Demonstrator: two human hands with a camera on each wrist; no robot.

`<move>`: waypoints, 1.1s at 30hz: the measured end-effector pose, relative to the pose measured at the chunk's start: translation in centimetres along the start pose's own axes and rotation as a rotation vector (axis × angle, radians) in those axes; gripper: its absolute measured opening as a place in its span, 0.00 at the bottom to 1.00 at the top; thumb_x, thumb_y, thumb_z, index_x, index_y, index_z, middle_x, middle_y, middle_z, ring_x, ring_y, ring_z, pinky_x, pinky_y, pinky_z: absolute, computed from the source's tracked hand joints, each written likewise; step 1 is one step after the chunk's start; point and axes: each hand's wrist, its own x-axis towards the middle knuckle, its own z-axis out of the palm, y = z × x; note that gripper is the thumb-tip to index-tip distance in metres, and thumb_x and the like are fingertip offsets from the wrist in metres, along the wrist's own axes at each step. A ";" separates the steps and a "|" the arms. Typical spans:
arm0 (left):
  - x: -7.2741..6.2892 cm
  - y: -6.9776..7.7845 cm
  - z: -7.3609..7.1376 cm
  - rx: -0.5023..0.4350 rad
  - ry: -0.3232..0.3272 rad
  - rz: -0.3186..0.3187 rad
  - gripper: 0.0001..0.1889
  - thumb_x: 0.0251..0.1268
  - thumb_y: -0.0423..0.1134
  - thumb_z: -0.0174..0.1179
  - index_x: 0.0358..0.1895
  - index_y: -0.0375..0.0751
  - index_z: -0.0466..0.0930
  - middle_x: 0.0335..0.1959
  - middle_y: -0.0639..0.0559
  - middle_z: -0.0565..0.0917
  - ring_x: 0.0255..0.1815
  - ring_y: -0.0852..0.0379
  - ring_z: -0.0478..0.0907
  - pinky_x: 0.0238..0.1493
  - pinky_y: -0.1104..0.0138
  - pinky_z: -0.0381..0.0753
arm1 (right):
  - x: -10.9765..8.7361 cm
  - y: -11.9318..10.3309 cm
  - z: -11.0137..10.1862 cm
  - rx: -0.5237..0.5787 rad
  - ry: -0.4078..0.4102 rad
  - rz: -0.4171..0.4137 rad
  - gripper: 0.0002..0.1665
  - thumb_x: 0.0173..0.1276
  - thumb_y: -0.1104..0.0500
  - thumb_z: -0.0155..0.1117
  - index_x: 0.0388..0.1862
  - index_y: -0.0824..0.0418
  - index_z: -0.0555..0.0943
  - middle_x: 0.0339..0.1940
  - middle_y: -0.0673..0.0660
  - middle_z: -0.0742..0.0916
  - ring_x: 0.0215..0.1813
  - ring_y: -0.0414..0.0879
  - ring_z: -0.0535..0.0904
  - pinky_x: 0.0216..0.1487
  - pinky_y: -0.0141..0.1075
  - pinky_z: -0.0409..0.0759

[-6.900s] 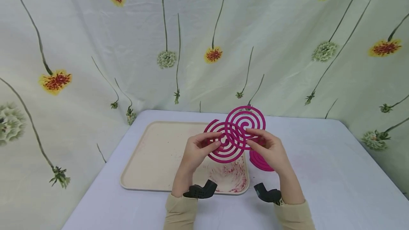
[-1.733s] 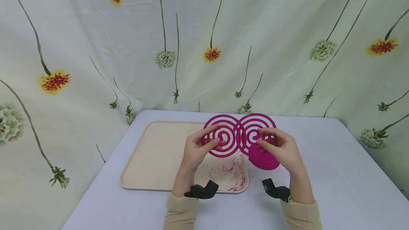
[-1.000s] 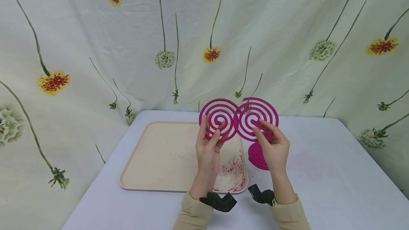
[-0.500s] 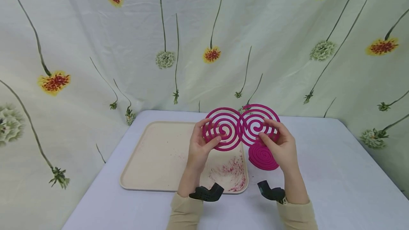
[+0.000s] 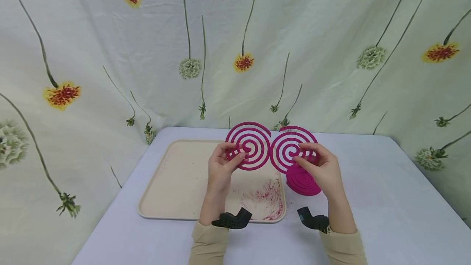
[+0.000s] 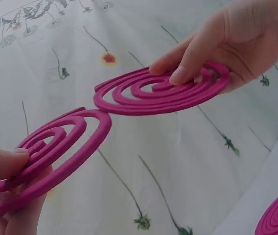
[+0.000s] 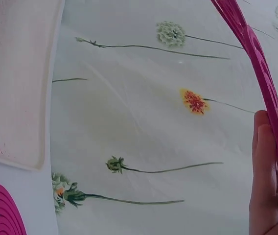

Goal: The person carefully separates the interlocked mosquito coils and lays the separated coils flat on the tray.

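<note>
- Grip, at left: we find the left hand [image 5: 219,169] pinching a flat, open magenta spiral coil [image 5: 247,147], material not determinable, between thumb and fingers.
- Behind and below it, we note a beige, rectangular, shallow tray [image 5: 180,183] with pink residue concentrated at its near right corner.
- Further right, we observe a second magenta spiral coil [image 5: 292,151], raised, its rim appearing to touch the first's.
- Under that, we record a tightly wound, round magenta coil [image 5: 303,180] lying on the white table [image 5: 382,199], just beside the tray.
- Rightmost, we confirm the right hand [image 5: 324,167] pinches the second coil.
</note>
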 end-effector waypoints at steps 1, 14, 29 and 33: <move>0.0 0.0 0.2 -0.033 0.002 -0.003 0.17 0.58 0.24 0.61 0.49 0.29 0.69 0.49 0.38 0.75 0.52 0.45 0.77 0.47 0.60 0.80 | 0.0 0.0 0.3 0.011 0.013 -0.002 0.20 0.58 0.68 0.68 0.50 0.66 0.78 0.40 0.54 0.80 0.33 0.41 0.81 0.35 0.32 0.83; 0.2 -0.3 0.5 -0.080 0.015 -0.017 0.17 0.59 0.22 0.58 0.51 0.32 0.68 0.49 0.43 0.74 0.53 0.47 0.76 0.47 0.61 0.80 | 0.3 -0.4 2.2 0.148 0.129 0.007 0.34 0.60 0.72 0.64 0.62 0.63 0.61 0.44 0.54 0.81 0.40 0.39 0.84 0.36 0.34 0.82; 0.6 -0.2 -0.6 -0.069 0.053 -0.009 0.20 0.59 0.28 0.62 0.53 0.32 0.67 0.50 0.41 0.74 0.54 0.45 0.76 0.49 0.59 0.79 | 0.0 -0.2 3.1 0.279 0.135 0.002 0.12 0.69 0.64 0.57 0.47 0.69 0.81 0.37 0.49 0.86 0.29 0.42 0.83 0.31 0.30 0.82; 0.8 -0.1 -1.2 -0.079 0.064 0.006 0.20 0.59 0.28 0.62 0.53 0.34 0.67 0.51 0.42 0.74 0.52 0.47 0.77 0.49 0.59 0.79 | -0.1 -0.1 2.2 0.365 -0.115 -0.059 0.19 0.70 0.70 0.45 0.56 0.70 0.76 0.51 0.49 0.83 0.27 0.44 0.82 0.33 0.33 0.83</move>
